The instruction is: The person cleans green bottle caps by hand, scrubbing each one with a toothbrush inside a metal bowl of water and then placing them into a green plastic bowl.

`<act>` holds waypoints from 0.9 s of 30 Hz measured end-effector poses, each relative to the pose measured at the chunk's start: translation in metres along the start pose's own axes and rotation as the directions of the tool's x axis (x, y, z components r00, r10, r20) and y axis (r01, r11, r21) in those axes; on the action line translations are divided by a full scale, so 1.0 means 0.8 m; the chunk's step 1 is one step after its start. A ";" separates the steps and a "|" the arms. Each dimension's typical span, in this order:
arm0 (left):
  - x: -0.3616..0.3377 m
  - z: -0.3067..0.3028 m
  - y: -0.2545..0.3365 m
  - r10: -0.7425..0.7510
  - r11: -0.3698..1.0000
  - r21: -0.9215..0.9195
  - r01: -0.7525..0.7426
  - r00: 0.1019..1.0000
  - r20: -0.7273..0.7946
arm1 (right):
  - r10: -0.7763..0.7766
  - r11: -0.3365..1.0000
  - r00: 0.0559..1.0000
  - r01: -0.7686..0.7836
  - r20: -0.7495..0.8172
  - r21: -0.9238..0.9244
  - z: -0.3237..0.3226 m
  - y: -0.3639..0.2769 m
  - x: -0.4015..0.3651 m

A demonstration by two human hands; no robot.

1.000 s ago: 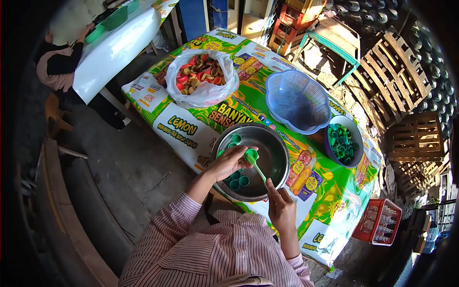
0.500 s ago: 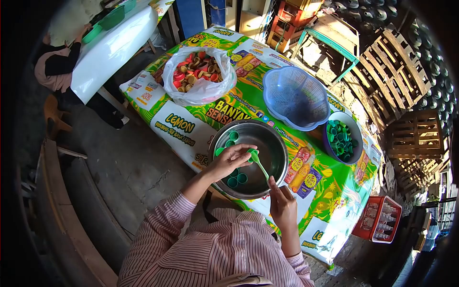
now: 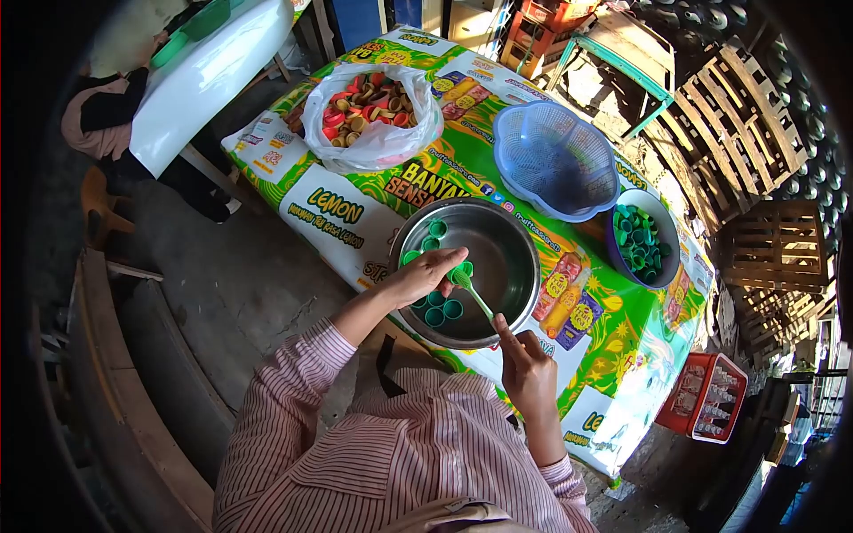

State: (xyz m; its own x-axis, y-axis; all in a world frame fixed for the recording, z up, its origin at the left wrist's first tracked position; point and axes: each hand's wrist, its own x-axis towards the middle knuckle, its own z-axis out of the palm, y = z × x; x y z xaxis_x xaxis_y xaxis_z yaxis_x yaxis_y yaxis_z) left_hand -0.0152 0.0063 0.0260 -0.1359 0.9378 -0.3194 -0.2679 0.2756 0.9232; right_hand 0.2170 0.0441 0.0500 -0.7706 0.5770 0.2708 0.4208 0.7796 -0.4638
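Note:
My left hand is closed on a small green bottle cap over a steel basin. In my right hand is the end of a light green plastic spoon, held between thumb and fingers. The far end of the spoon meets the cap; whether it sits inside cannot be made out. Several green caps lie along the left side of the basin, partly hidden by my left hand.
Beyond the basin sit a white plastic bag of red and brown caps, a blue basket and a bowl of green caps. A red crate of bottles stands right of the table. Another person is at a white table, far left.
The view has tilted slightly, so the table and containers shift a little. My hands stay together at the cap, with the spoon's angle slightly changed.

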 end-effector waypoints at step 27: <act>0.074 0.025 -0.034 0.394 0.396 0.849 -0.351 0.900 0.189 | 0.292 0.948 0.914 -0.239 -0.283 0.210 -0.020 0.019 -0.027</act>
State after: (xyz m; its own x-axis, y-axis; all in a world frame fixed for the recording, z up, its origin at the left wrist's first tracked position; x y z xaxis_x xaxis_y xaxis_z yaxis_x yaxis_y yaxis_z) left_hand 0.0033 0.0587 -0.0134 -0.0478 0.9920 0.1165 0.7510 -0.0412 0.6590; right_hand 0.2476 0.0475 0.0510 -0.4456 0.8239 0.3502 0.4824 0.5505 -0.6813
